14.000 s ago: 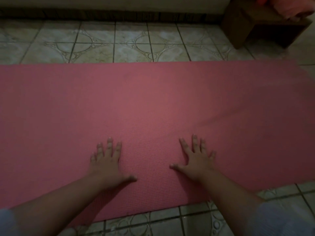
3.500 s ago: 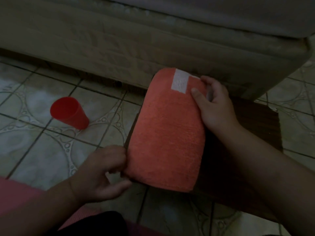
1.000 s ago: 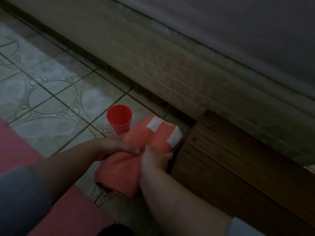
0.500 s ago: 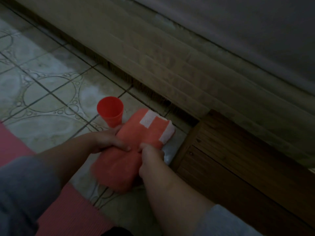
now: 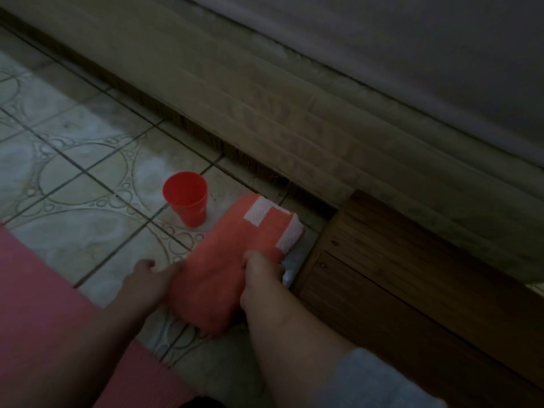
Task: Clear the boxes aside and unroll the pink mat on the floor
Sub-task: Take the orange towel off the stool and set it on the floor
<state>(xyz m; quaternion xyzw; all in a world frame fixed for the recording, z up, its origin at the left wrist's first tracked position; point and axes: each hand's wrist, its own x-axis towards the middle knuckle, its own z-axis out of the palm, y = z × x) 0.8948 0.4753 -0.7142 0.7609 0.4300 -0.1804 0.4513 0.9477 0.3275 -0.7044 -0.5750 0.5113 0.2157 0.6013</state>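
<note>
Hands grip folded orange towel beside wooden box

Pink mat (image 5: 38,313) lies flat on the tiled floor (image 5: 88,160) at the lower left, its edge running diagonally toward the bottom of the view. Right of it, on the tiles, a red plastic cup (image 5: 186,198) stands upright, just beside the far end of a folded orange towel (image 5: 232,260) with white patches at that end. The left hand (image 5: 147,282) curls around the towel's left edge, fingers closed against the cloth. The right hand (image 5: 262,275) clasps the towel's right edge from above, thumb side pressed on the fabric. The towel's near end sits low over the tiles; whether it touches them cannot be told. To the right, a dark wooden box (image 5: 397,278) rests on the floor close to the towel, its far side near the pale bed base (image 5: 265,92) that runs across the upper part of the view.
</note>
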